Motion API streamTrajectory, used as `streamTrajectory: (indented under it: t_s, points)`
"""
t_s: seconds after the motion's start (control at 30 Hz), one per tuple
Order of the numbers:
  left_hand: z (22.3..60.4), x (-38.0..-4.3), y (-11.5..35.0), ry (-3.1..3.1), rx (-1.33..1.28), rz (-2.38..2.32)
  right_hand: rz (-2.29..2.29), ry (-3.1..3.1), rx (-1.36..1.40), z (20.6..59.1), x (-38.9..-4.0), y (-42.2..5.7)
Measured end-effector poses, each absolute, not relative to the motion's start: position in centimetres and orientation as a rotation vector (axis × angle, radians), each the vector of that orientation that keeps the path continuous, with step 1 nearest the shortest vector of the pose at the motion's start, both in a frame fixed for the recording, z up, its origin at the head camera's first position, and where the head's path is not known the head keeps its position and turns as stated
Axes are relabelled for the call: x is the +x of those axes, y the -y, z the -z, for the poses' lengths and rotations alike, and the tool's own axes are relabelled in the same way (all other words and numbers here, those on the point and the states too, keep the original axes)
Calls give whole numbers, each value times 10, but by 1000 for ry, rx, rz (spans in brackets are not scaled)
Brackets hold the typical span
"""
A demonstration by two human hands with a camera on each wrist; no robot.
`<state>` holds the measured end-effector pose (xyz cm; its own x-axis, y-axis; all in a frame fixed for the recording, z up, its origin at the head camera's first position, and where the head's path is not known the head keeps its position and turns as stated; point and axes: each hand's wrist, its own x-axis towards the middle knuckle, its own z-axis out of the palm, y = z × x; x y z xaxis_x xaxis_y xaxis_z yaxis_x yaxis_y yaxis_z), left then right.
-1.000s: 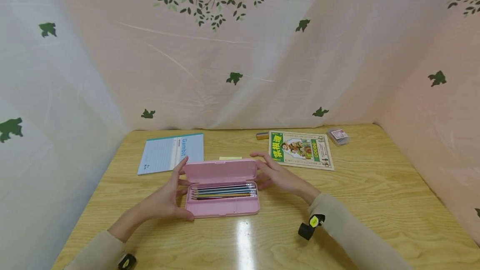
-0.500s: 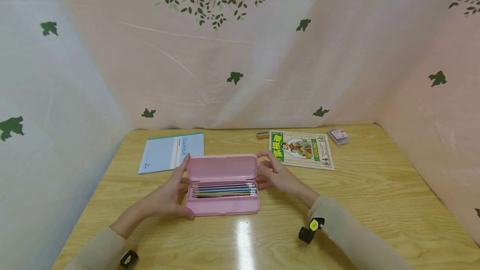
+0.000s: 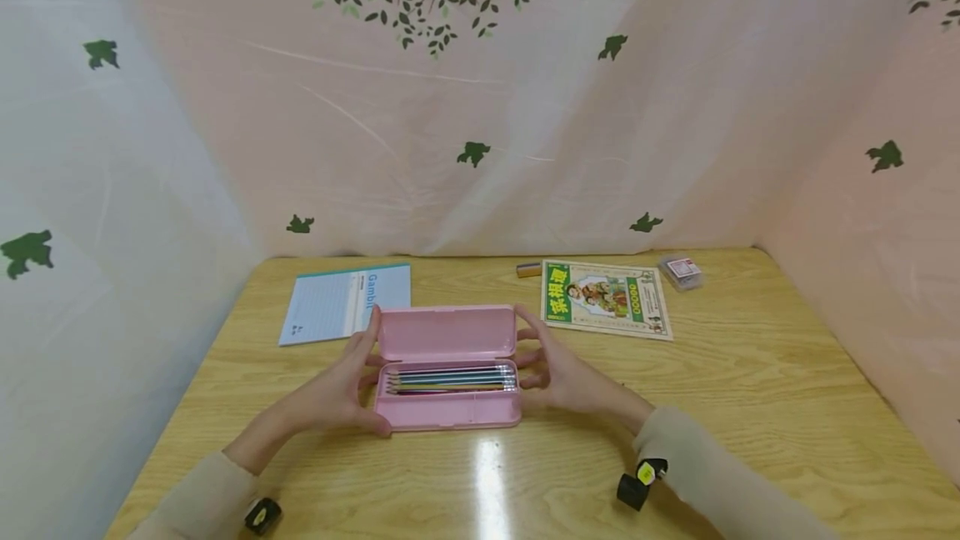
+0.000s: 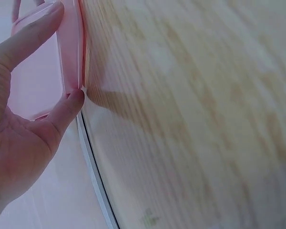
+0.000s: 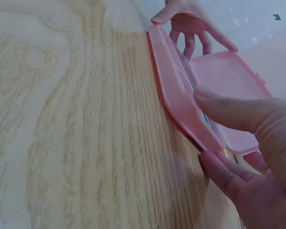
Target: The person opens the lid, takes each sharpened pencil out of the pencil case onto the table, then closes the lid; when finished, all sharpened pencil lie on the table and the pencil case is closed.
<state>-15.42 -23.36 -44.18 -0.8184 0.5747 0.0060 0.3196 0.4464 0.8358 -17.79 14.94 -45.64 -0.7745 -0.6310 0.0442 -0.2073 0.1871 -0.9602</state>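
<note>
An opened pink pencil case lies at the middle of the table, its lid raised at the back. Several pencils fill the rear compartment; the front one looks bare. My left hand holds the left end, thumb at the front corner and index finger up at the lid's corner. At the right end is my right hand, its index fingertip by the lid's upper corner and other fingers along the side. In the right wrist view, that hand's thumb lies over the case's edge, with fingers low against it.
A blue notebook lies behind the case to the left, partly covered by the lid. Back right are a green-and-cream booklet, a small striped block and a clear little box. Patterned curtains border the table.
The lid has swung a little further up, now hiding a yellow slip seen behind it earlier. My right hand has shifted lower along the case's right end; the left hand stays almost in place.
</note>
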Motion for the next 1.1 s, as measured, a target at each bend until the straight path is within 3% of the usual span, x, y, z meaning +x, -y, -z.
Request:
streamTrajectory:
  t_s: [0.33,1.1]
  points:
    - [440,-155,234,-2368,731,-1350,1315,-2297,-878,450,-177,-151]
    - [440,-155,233,-2376,677,-1335,1112,-2441,-931,427,-177,-154]
